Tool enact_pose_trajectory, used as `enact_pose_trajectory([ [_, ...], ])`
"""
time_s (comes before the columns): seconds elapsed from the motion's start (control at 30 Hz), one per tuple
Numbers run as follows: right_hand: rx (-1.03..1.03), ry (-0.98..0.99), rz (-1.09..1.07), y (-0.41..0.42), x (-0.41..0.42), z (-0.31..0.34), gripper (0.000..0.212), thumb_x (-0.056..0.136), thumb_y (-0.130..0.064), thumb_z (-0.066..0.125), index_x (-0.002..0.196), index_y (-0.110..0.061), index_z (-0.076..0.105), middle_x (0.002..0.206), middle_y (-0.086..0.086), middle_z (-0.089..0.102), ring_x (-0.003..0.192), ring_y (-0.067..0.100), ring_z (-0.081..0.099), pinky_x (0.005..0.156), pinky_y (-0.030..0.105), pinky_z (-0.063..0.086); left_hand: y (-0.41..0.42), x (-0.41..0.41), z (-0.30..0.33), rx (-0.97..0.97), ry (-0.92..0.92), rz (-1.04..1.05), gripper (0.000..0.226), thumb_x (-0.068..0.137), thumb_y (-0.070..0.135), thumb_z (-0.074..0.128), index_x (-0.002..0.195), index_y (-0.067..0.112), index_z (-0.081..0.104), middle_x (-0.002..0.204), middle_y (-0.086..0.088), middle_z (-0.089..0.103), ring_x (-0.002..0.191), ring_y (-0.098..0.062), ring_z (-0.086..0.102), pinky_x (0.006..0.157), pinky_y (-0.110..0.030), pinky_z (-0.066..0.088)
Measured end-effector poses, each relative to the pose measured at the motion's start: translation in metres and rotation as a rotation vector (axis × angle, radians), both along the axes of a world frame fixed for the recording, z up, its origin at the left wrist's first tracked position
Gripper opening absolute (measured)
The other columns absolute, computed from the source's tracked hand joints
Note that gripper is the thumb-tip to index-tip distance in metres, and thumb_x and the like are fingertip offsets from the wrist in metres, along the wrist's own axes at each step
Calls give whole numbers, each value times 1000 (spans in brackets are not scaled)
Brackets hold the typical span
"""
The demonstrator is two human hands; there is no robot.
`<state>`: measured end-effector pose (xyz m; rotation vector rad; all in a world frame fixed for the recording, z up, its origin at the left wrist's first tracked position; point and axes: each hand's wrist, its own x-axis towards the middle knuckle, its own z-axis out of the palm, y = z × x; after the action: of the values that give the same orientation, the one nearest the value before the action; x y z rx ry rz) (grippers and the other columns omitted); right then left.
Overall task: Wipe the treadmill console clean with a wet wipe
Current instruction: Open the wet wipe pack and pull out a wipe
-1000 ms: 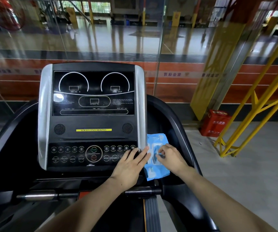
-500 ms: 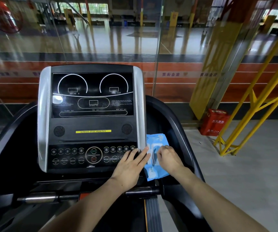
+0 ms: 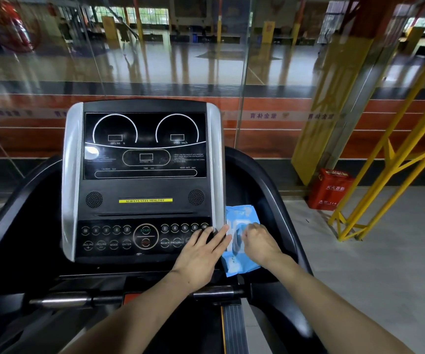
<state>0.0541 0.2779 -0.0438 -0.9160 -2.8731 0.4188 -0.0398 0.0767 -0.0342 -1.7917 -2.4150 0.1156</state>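
The treadmill console faces me, a dark screen above a panel of round buttons with silver side strips. A blue wet-wipe pack lies in the tray just right of the console. My left hand lies flat with straight fingers across the console's lower right corner, its fingertips touching the pack's left edge. My right hand sits on the pack with curled fingers at the white lid in its middle. What the fingers pinch is hidden.
Black curved side rails flank the console, and a metal handlebar runs below it. A glass wall stands behind. A red box and yellow steel frame stand on the floor to the right.
My right hand's fingers have curled tighter over the pack's lid. My left hand stays flat at the console corner.
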Motion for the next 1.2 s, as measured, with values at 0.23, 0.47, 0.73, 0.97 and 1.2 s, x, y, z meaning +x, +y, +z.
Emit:
enact_pose_trajectory([
  [0.23, -262, 115, -40, 7, 15, 6, 22, 97, -15, 47, 76, -18, 47, 85, 1, 56, 67, 11, 53, 53, 17, 37, -1, 0, -1, 15, -2, 7, 88, 95, 16, 52, 165, 21, -1, 174, -3, -17, 154, -36, 14, 128, -51, 10],
  [0.47, -566, 313, -127, 14, 33, 21, 18, 104, -29, 43, 90, -22, 52, 87, 2, 63, 70, 13, 56, 60, 28, 46, 2, 5, -3, -17, 9, 15, 88, 97, 19, 50, 165, 21, -6, 173, -4, -19, 157, -37, 8, 129, -54, 5],
  [0.73, -609, 487, -256, 6, 32, 27, 26, 93, -52, 61, 99, -28, 53, 91, -5, 67, 79, 11, 66, 63, 25, 51, 6, 10, -1, -3, -9, 12, 89, 95, 16, 49, 164, 21, -7, 173, -3, -20, 152, -37, 16, 127, -51, 13],
  [0.97, -504, 637, -221, -5, 26, 46, 16, 98, -30, 63, 86, -19, 64, 81, 1, 70, 77, 18, 69, 69, 37, 59, 8, 12, 1, -15, -43, 18, 89, 94, 16, 48, 165, 22, -5, 174, 0, -18, 150, -34, 18, 126, -49, 16],
  [1.2, -536, 866, -74, 10, 38, 101, 13, 98, -28, 55, 89, -21, 51, 75, -8, 50, 67, 4, 48, 59, 17, 43, 9, 14, 0, -23, -73, 47, 90, 92, 16, 50, 165, 21, -4, 174, 0, -17, 149, -33, 19, 124, -48, 21],
])
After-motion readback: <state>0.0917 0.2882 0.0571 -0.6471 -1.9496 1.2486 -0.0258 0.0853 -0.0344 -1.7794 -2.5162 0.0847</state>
